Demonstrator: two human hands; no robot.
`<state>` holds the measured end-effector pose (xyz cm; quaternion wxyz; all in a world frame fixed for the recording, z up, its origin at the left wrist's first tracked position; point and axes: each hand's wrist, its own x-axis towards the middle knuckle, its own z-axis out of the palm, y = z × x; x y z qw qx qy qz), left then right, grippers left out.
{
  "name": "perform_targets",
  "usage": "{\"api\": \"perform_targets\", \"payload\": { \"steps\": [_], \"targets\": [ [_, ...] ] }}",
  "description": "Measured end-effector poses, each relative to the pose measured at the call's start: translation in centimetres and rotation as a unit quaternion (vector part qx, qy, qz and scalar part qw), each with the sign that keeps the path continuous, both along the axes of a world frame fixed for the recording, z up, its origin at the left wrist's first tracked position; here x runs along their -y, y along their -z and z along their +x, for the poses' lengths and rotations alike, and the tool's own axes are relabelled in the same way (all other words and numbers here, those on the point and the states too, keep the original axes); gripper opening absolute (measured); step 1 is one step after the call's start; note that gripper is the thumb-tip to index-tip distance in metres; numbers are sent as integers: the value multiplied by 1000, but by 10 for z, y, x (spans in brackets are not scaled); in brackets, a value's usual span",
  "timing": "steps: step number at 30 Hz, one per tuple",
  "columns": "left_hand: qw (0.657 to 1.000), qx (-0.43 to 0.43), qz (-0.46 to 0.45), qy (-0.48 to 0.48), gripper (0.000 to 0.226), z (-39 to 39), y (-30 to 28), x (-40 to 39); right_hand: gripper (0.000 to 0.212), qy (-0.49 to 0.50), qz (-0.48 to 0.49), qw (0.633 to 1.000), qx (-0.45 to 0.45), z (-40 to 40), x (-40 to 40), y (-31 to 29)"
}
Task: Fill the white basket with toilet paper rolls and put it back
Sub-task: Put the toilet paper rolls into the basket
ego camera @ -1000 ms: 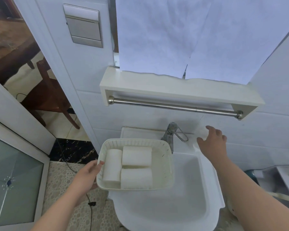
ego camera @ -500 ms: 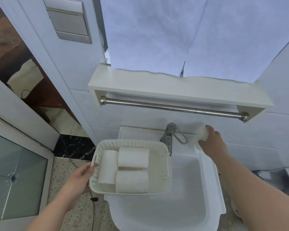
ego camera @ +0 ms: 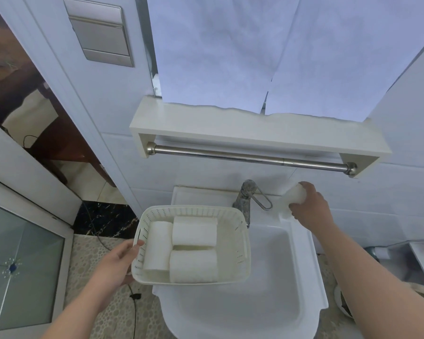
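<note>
My left hand [ego camera: 116,264] grips the left edge of the white perforated basket [ego camera: 238,243], which is held over the sink's left side. Three toilet paper rolls [ego camera: 194,234] lie inside it, filling its left and middle; its right part is bare. My right hand [ego camera: 309,207] is closed around another white toilet paper roll [ego camera: 293,195] at the back right corner of the sink, just right of the faucet.
The white sink [ego camera: 306,265] lies below, with a metal faucet [ego camera: 245,196] at its back. A white shelf [ego camera: 255,128] with a steel towel bar [ego camera: 250,157] hangs above. An open doorway is at the left; a glass door panel [ego camera: 22,260] is at the lower left.
My right hand reached to the sink's back right corner and closed around the roll there. The basket stayed in my left hand; the view shifted slightly.
</note>
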<state>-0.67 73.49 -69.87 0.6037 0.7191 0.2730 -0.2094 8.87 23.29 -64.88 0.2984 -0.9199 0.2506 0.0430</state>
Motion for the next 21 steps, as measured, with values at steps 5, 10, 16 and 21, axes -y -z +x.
{"api": "perform_targets", "payload": {
  "steps": [5,10,16,21],
  "targets": [
    [1000,7,-7,5,24,0,-4,1,66,26,27,998,52,-27,-19,-30],
    [1000,15,-13,22,24,0,-9,3,61,17,32,997,67,-50,-37,-57],
    [999,36,-4,38,24,1,-13,2,56,-25,9,997,71,-73,-66,-88],
    [999,34,-9,31,22,0,-11,1,60,-82,41,994,61,-85,-101,-112]
  ]
}}
